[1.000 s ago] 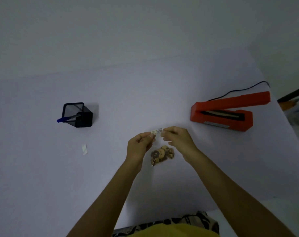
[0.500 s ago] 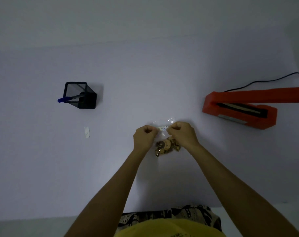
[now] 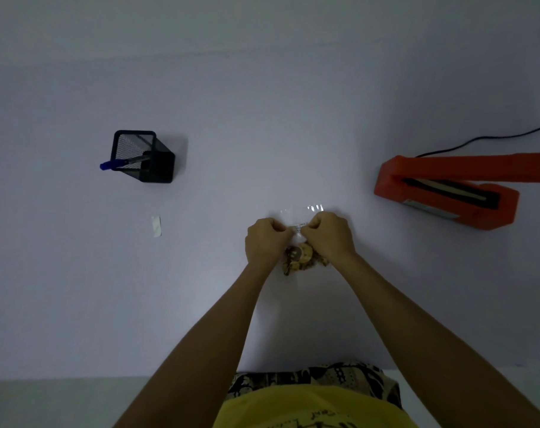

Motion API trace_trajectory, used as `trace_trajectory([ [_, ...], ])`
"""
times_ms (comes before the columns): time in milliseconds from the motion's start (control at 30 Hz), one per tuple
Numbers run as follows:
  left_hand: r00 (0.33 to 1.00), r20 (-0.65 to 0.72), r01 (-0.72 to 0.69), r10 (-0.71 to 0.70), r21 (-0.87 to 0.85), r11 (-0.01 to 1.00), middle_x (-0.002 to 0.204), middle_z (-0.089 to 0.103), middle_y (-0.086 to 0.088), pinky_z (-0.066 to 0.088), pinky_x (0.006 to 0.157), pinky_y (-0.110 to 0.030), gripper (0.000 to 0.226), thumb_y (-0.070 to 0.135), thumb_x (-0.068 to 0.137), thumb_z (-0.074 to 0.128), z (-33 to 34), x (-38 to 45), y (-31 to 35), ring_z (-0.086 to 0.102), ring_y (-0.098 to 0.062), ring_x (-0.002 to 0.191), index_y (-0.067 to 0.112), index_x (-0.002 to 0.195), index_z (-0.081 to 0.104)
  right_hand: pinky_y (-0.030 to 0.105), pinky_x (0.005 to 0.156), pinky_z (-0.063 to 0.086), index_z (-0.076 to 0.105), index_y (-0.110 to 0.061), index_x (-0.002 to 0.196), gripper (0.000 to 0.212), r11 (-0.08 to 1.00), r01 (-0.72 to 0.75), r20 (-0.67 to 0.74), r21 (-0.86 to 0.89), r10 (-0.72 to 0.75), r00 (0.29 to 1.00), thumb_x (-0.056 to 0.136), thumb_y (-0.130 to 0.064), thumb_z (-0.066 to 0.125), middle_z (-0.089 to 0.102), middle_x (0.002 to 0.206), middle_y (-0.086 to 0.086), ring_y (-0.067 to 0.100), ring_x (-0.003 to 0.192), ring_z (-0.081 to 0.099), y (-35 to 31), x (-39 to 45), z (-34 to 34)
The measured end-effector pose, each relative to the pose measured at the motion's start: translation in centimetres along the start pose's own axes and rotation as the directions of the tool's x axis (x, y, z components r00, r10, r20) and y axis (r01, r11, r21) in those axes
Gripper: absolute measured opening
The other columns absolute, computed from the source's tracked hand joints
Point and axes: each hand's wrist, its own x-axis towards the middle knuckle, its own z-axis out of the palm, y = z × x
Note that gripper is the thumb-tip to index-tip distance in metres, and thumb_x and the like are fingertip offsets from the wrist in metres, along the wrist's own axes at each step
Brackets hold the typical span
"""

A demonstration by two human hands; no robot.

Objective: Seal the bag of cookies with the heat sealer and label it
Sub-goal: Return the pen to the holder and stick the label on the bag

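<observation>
Label going onto the cookie bag

Left hand [image 3: 267, 240] and right hand [image 3: 329, 234] both pinch the small label [image 3: 297, 227] over the clear bag of cookies [image 3: 302, 257], centre frame.

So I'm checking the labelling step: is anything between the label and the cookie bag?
Nothing visible. Both hands, left hand and right hand, pinch the label right over the clear cookie bag; whether it touches is unclear.

One bag of cookies [image 3: 302, 257], one heat sealer [image 3: 447, 193], one pen holder [image 3: 145, 157], one pen [image 3: 120, 163], two hands [image 3: 267, 240].
</observation>
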Motion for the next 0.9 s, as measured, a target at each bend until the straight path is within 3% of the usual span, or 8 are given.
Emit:
trace_trajectory([
  [167, 1.000, -0.017, -0.020, 0.021, 0.053, 0.998, 0.077, 0.070, 0.003, 0.039, 0.051, -0.017, 0.016, 0.028, 0.080, 0.067, 0.3, -0.1, 0.2, 0.060, -0.011, 0.068, 0.013, 0.080, 0.072, 0.032, 0.049, 0.041, 0.045, -0.015, 0.050, 0.034, 1.000, 0.020, -0.010, 0.014, -0.019, 1.000, 0.077, -0.020, 0.066, 0.051, 0.048, 0.003, 0.014, 0.047, 0.047, 0.4, 0.2, 0.1],
  [367, 1.000, -0.009, -0.001, 0.001, 0.031, 1.000, 0.080, 0.065, 0.008, 0.035, 0.053, -0.018, 0.014, 0.028, 0.077, 0.067, 0.3, 0.2, 0.1, 0.059, -0.011, 0.073, 0.018, 0.086, 0.065, 0.028, 0.059, 0.043, 0.058, -0.009, 0.080, 0.014, 0.995, -0.024, 0.011, 0.099, 0.023, 1.000, 0.074, -0.014, 0.070, 0.062, 0.074, 0.000, 0.017, 0.068, 0.057, 1.1, 1.3, -0.8],
  [467, 1.000, 0.006, 0.014, -0.014, 0.011, 1.000, 0.083, 0.062, 0.009, 0.037, 0.060, -0.021, 0.016, 0.028, 0.077, 0.069, 0.1, 0.6, -0.1, 0.059, -0.012, 0.080, 0.020, 0.089, 0.062, 0.026, 0.062, 0.039, 0.059, -0.008, 0.081, 0.008, 0.995, -0.002, 0.014, 0.096, 0.001, 1.000, 0.078, -0.011, 0.067, 0.060, 0.072, -0.001, 0.019, 0.072, 0.057, 1.2, 1.6, -1.3],
  [600, 1.000, 0.017, 0.002, -0.002, 0.013, 1.000, 0.082, 0.060, 0.009, 0.031, 0.053, -0.014, 0.019, 0.028, 0.079, 0.071, 0.0, 0.9, -0.1, 0.055, -0.009, 0.076, 0.018, 0.092, 0.063, 0.031, 0.064, 0.047, 0.059, -0.008, 0.081, 0.021, 0.994, -0.009, 0.020, 0.107, 0.007, 1.000, 0.077, -0.025, 0.071, 0.063, 0.074, 0.001, 0.018, 0.071, 0.059, 1.1, 1.7, -1.0],
  [800, 1.000, 0.021, 0.014, -0.014, 0.004, 1.000, 0.081, 0.058, 0.009, 0.034, 0.053, -0.015, 0.017, 0.025, 0.079, 0.070, 0.2, 1.2, -0.1, 0.055, -0.012, 0.077, 0.016, 0.092, 0.063, 0.036, 0.073, 0.053, 0.059, -0.008, 0.086, 0.021, 0.984, -0.024, 0.038, 0.176, 0.017, 0.999, 0.081, -0.028, 0.063, 0.069, 0.082, 0.007, 0.024, 0.079, 0.066, 1.3, 1.8, -1.4],
  [900, 1.000, 0.021, 0.010, -0.010, -0.006, 1.000, 0.080, 0.058, 0.008, 0.033, 0.053, -0.016, 0.019, 0.026, 0.079, 0.070, 0.3, 1.2, -0.2, 0.055, -0.011, 0.076, 0.015, 0.093, 0.063, 0.033, 0.063, 0.049, 0.056, -0.008, 0.084, 0.039, 0.989, -0.003, 0.033, 0.149, -0.002, 0.999, 0.076, -0.043, 0.071, 0.064, 0.075, 0.002, 0.016, 0.068, 0.059, 1.2, 1.4, -1.1],
])
